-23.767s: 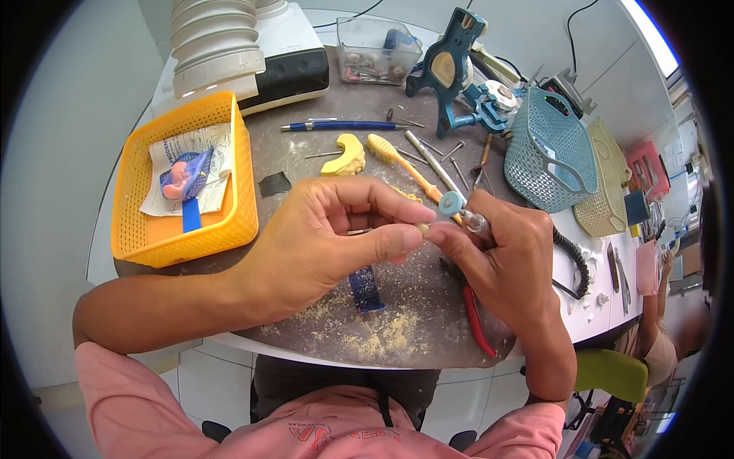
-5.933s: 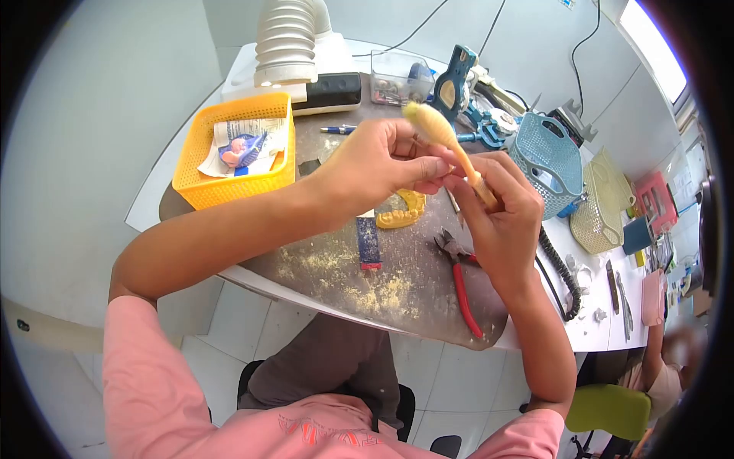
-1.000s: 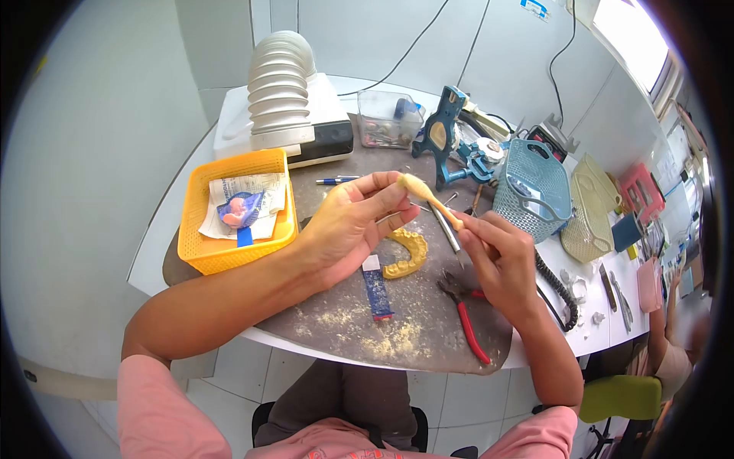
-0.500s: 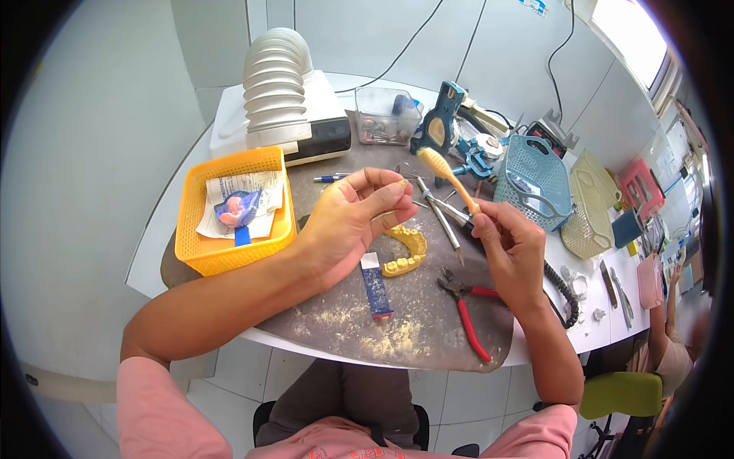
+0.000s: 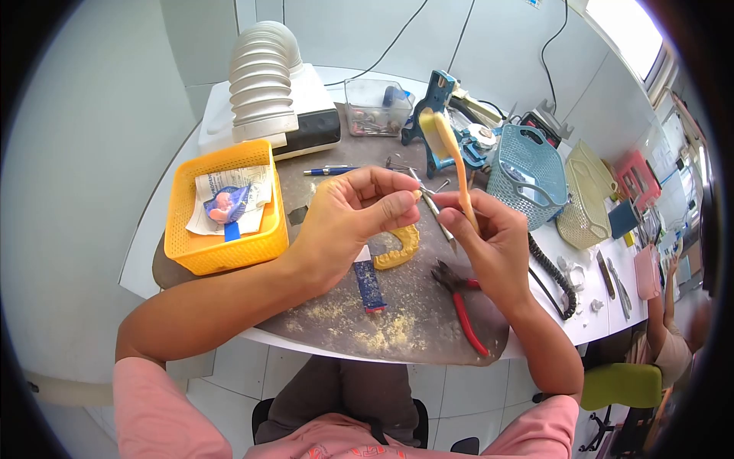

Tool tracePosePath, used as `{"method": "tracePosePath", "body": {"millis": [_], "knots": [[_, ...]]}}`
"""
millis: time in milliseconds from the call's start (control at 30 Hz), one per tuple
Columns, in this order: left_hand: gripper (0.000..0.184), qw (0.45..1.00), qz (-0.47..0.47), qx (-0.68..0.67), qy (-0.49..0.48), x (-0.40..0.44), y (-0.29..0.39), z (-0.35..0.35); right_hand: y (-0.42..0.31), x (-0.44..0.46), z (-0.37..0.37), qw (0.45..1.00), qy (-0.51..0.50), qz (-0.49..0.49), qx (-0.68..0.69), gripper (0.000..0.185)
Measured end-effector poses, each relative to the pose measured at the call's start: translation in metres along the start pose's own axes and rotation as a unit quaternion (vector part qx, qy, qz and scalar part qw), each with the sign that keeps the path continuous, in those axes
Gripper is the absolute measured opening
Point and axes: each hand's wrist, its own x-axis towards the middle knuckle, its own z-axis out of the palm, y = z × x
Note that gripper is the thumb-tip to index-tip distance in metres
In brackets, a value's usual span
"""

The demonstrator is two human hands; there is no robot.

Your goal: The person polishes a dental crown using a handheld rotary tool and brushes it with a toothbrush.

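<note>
My right hand [image 5: 497, 245] is closed round the orange handle of a brush [image 5: 461, 172], with its pale bristled head pointing up and left. My left hand [image 5: 348, 218] pinches a small yellowish piece [image 5: 417, 194] between thumb and forefinger; it looks like a plaster tooth, mostly covered by the fingers. Both hands are held above the bench, close together. Beneath them lies a yellow plaster dental arch model [image 5: 405, 249], partly behind my left hand. Beside it is a blue strip [image 5: 370, 289] with a white end, dusted with powder. Red-handled cutting pliers [image 5: 465, 317] rest to the right.
A yellow basket [image 5: 229, 256] with paper and a pink item stands left. Behind are a white hose [image 5: 264, 76], a clear box [image 5: 378, 111] and a blue articulator [image 5: 436, 99]. Blue [image 5: 527, 183] and cream baskets [image 5: 585, 203] stand right. Another person's arm [image 5: 664, 298] shows far right.
My right hand has turned the brush more upright, showing its bristles from the side, and come nearer my left hand. The left hand keeps its pinch. The view has shifted slightly.
</note>
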Motion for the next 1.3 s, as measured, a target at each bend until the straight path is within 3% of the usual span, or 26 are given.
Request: {"method": "tracePosePath", "body": {"millis": [167, 267, 500, 600, 667, 700, 767, 800, 900, 1000, 1133, 1200, 1233, 1300], "knots": [[0.035, 0.996, 0.039, 0.079, -0.022, -0.002, 0.002, 0.003, -0.013, 0.01, 0.009, 0.999, -0.03, 0.015, 0.03, 0.018], [0.038, 0.996, 0.037, 0.075, -0.015, -0.002, 0.003, 0.003, -0.004, 0.015, 0.006, 0.997, -0.063, -0.03, 0.011, 0.017], [0.037, 0.997, 0.043, 0.067, 0.003, -0.004, 0.008, 0.004, -0.004, 0.016, 0.004, 0.998, -0.042, -0.014, 0.035, 0.016], [0.031, 0.99, -0.038, 0.135, 0.006, -0.005, 0.01, -0.004, -0.008, 0.013, 0.0, 0.995, -0.042, 0.057, 0.076, 0.016], [0.026, 0.979, 0.072, 0.18, 0.055, -0.007, 0.007, 0.006, -0.006, 0.012, -0.003, 0.992, -0.05, 0.082, 0.081, 0.02], [0.026, 0.98, 0.07, 0.178, 0.055, -0.008, 0.005, 0.011, -0.007, 0.011, -0.004, 0.992, -0.05, 0.085, 0.081, 0.02], [0.027, 0.929, 0.228, 0.286, 0.049, -0.01, 0.001, 0.018, -0.01, 0.009, -0.004, 0.985, -0.051, 0.126, 0.107, 0.024], [0.032, 0.898, 0.258, 0.356, 0.003, -0.008, 0.0, 0.012, -0.009, 0.008, -0.004, 0.985, -0.052, 0.128, 0.108, 0.024], [0.026, 0.861, 0.31, 0.401, -0.044, -0.009, 0.0, 0.011, -0.006, 0.007, -0.003, 0.976, -0.069, 0.136, 0.155, 0.024], [0.022, 0.831, 0.347, 0.432, -0.046, -0.007, 0.0, 0.004, -0.006, 0.004, -0.002, 0.967, -0.097, 0.146, 0.186, 0.022], [0.02, 0.836, 0.343, 0.425, -0.049, -0.008, 0.002, 0.007, -0.007, 0.004, -0.001, 0.958, -0.113, 0.156, 0.213, 0.021], [0.015, 0.917, 0.244, 0.316, -0.01, -0.008, 0.0, 0.012, -0.011, 0.003, 0.0, 0.956, -0.121, 0.164, 0.212, 0.019], [0.015, 0.917, 0.243, 0.316, -0.01, -0.008, 0.0, 0.011, -0.016, 0.003, 0.004, 0.956, -0.067, 0.166, 0.234, 0.012], [0.012, 0.978, 0.116, 0.173, -0.013, -0.002, 0.001, 0.007, -0.017, 0.006, 0.003, 0.953, -0.015, 0.162, 0.254, 0.01]]}}
